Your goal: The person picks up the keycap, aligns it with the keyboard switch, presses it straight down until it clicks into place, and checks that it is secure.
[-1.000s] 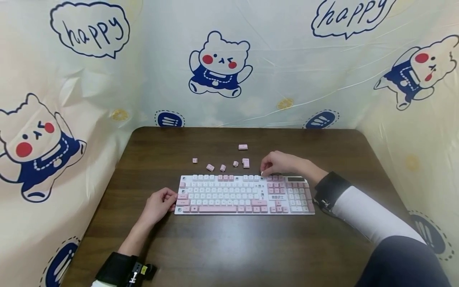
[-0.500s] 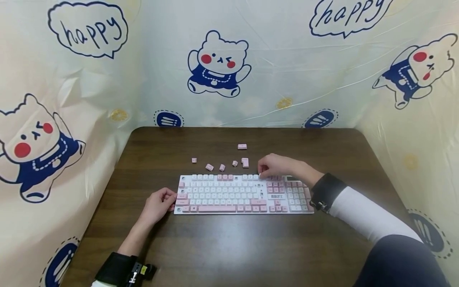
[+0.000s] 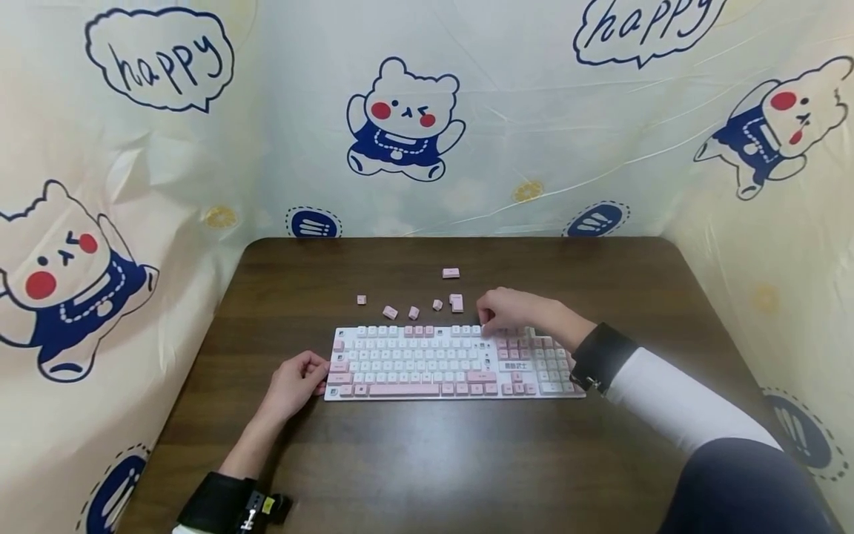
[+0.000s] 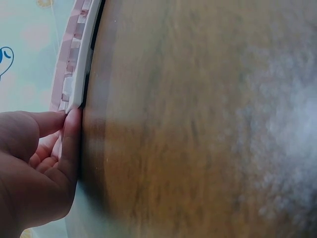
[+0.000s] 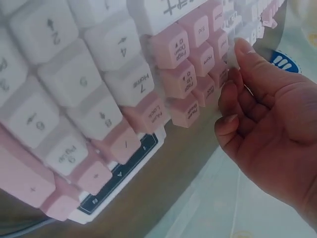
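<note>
A white and pink keyboard [image 3: 400, 366] lies flat on the brown table. My left hand [image 3: 293, 380] holds its left end; in the left wrist view, thumb and forefinger pinch the corner of the case. Over the top row, right of centre, is my right hand [image 3: 512, 308]. The right wrist view shows its thumb and forefinger pinching a white keycap [image 5: 233, 55] down at the row, beside the pink navigation keys [image 5: 202, 59]. The other fingers are curled, and the hand partly covers the row from the head view.
Behind the keyboard lie several loose pink keycaps, among them a small one [image 3: 362, 300], a tilted one [image 3: 390, 312] and a wide one [image 3: 451, 273]. A patterned curtain [image 3: 427, 200] stands round the table's back and sides. A cable [image 5: 29, 230] leaves the keyboard's rear.
My right hand has moved slightly left and settled over the top row, its white keycap now lower between the fingertips. My left hand stays at the keyboard's left end. The loose keycaps have not moved.
</note>
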`<state>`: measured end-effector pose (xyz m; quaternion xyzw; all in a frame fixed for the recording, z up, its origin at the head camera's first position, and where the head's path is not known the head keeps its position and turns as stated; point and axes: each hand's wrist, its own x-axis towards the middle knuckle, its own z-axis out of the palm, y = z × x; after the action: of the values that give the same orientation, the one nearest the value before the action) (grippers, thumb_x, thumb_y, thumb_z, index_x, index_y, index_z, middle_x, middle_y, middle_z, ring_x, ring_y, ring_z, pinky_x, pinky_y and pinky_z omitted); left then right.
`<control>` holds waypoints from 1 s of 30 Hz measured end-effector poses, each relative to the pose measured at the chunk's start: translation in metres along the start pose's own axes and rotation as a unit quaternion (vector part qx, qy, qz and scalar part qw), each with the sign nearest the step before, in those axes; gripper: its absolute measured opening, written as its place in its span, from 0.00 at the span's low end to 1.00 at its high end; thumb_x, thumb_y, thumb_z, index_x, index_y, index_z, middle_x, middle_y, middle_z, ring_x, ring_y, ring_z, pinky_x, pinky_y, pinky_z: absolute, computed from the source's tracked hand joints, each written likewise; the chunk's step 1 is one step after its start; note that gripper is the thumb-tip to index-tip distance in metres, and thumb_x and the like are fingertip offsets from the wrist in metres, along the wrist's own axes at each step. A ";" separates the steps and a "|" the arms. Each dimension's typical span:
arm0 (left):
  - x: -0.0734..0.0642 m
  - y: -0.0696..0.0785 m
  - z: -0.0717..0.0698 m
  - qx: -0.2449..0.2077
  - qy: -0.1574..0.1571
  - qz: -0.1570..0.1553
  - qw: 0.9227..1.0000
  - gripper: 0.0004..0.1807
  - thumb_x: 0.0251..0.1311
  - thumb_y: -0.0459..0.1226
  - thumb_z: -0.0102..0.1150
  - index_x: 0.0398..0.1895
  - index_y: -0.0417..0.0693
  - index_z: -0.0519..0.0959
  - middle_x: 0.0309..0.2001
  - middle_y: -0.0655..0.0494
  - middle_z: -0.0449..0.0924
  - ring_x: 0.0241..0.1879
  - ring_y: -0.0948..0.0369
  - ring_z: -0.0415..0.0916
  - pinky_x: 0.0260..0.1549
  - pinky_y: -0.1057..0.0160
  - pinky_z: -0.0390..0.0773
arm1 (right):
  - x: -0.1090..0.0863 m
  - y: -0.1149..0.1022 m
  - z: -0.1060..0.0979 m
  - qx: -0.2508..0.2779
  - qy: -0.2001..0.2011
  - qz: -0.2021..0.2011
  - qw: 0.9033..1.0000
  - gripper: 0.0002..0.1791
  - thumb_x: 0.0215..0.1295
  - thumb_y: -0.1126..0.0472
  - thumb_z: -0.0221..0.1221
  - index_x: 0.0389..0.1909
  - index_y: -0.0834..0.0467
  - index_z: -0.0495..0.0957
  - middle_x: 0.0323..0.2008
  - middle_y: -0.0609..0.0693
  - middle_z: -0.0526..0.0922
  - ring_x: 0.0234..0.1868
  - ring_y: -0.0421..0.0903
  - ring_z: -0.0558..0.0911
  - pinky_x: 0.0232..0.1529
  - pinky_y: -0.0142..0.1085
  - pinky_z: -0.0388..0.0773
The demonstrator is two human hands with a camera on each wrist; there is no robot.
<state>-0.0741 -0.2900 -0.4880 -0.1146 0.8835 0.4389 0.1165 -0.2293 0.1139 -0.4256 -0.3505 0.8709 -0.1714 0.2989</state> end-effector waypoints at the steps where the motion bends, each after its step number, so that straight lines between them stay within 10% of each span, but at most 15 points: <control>1: 0.000 0.000 0.001 -0.001 0.001 0.002 1.000 0.09 0.74 0.34 0.59 0.45 0.34 0.81 0.29 0.52 0.80 0.27 0.61 0.78 0.27 0.69 0.80 | 0.000 0.000 0.000 -0.001 -0.001 -0.001 1.000 0.07 0.69 0.63 0.67 0.31 0.58 0.80 0.27 0.46 0.77 0.30 0.42 0.74 0.36 0.35 0.71; 30: -0.003 0.003 0.006 -0.009 0.008 -0.014 1.000 0.08 0.74 0.32 0.59 0.45 0.33 0.80 0.31 0.49 0.79 0.27 0.61 0.79 0.28 0.70 0.82 | -0.005 -0.010 0.014 -0.070 0.037 0.024 0.997 0.06 0.70 0.63 0.66 0.32 0.55 0.81 0.27 0.45 0.79 0.30 0.42 0.76 0.36 0.35 0.73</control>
<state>-0.0716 -0.2834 -0.4887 -0.1313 0.8787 0.4443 0.1147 -0.2122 0.1093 -0.4293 -0.3431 0.8993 -0.1157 0.2454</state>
